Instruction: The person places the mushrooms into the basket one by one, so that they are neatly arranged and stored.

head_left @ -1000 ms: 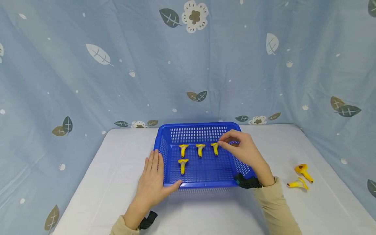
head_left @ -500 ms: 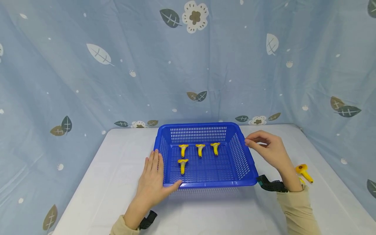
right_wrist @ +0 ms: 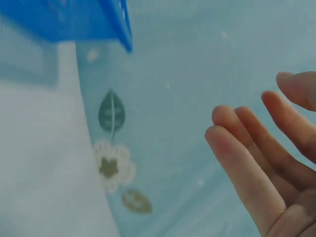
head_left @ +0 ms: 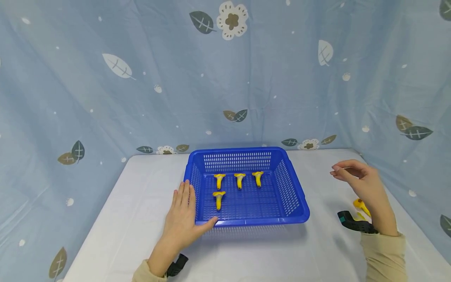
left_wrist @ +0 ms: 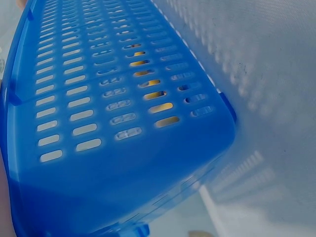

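My left hand (head_left: 181, 219) rests with straight fingers on the left rim of a blue plastic basket (head_left: 260, 222). Inside lie several yellow mushrooms: three in a back row, among them a right-hand mushroom (head_left: 258, 179), and one front mushroom (head_left: 219, 200) at the left. My right hand (head_left: 366, 188) is in the air to the right of the basket, holding nothing. In the right wrist view its fingers (right_wrist: 247, 173) are loosely bent, with the thumb apart from them. Below that hand, two more mushrooms lie on the table, an orange-yellow mushroom (head_left: 361, 206) and a paler mushroom (head_left: 359, 216), both partly hidden by the wrist.
The white table (head_left: 141, 196) meets a blue patterned curtain (head_left: 225, 78) at the back and sides. In the left wrist view the basket's slotted wall (left_wrist: 98, 163) fills most of the frame, with yellow showing through some slots.
My right hand has let go of the right-hand mushroom in the back row and moved out of the basket to the right, over the table. My left hand has stayed at the rim.
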{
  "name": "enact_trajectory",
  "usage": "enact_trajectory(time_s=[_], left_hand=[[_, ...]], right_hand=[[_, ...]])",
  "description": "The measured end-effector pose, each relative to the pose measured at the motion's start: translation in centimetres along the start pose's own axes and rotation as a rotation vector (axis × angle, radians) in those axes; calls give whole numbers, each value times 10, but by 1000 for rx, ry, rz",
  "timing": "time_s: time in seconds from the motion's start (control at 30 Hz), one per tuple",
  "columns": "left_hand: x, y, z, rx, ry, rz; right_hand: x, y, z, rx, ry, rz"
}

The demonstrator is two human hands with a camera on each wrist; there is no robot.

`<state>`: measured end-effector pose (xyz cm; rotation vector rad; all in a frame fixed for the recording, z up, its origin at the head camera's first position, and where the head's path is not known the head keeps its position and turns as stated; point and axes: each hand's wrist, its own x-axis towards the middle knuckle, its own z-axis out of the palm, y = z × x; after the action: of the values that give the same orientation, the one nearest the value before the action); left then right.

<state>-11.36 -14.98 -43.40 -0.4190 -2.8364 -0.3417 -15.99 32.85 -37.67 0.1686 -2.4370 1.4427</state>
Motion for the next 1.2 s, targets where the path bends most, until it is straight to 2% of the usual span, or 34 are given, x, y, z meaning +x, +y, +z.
enact_trajectory(time_s=[0.27,0.43,0.6,0.73,0.97,1.2], left_hand=[[-1,0,1,3,12,9],[-1,0,0,4,11,8],[0,0,0,4,11,10],[0,1,-1,0,7,11],[1,1,-1,-2,13,18],[1,1,-2,2,6,9]], right_hand=[[-3,39,-34,2,-15,105],[-12,64,-51,-134,-29,182],[-19,83,-65,-263,-136,245],[-22,98,-72,-273,-232,266],[-27,115,-78,-225,-366,318],[-23,125,-78,-261,-414,378]])
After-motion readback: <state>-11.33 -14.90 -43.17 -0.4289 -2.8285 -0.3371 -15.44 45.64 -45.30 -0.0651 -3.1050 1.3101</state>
